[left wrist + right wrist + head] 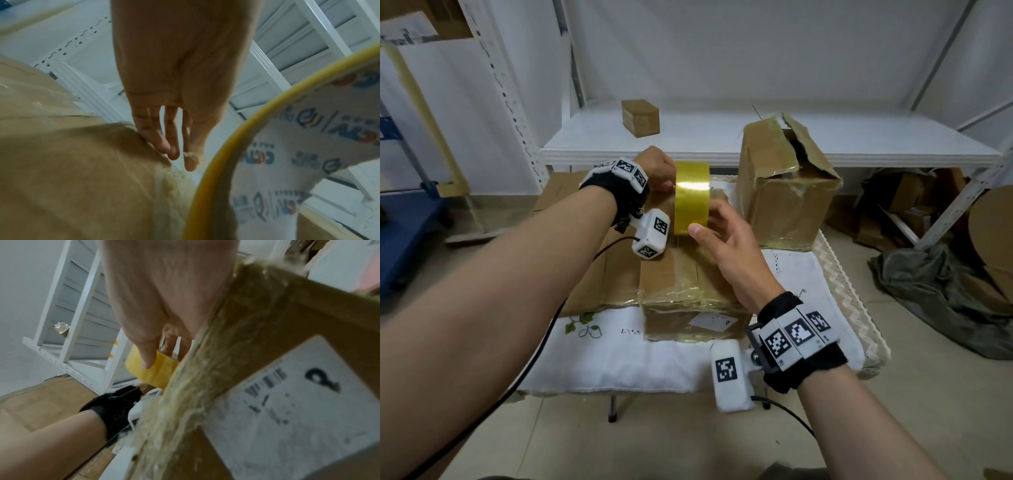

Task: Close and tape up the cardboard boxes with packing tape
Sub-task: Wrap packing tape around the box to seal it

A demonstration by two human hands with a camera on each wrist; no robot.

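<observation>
On top of the near cardboard box, the yellow tape roll stands on edge, its hole running left-right across the box, so it should roll straight along the lid toward or away from the person. The right hand sits on the near side of the roll with the thumb laid on the tape face and the fingers curled round the right rim, so it's gripping the roll. The left hand is on the far left side of the roll; from the left wrist view its fingers are straight and pressing on the cardboard at the box edge right by the roll, probably pinning the tape end down. Can't actually see the free end, though.

My guess is that the next pull is the right hand dragging the roll back toward the person along the box's long axis, while the left holds the anchor. The right hand is the nearer one to the roll's body and does the work.

Containers: the near box has its flaps down, with old crinkly tape all over the front edge and a white label on its front face; contents not visible. The taller box behind on the right has a torn flap gaping open, with darkness inside, and I can't tell what's in it. A small box sits shut on the white shelf.
</observation>
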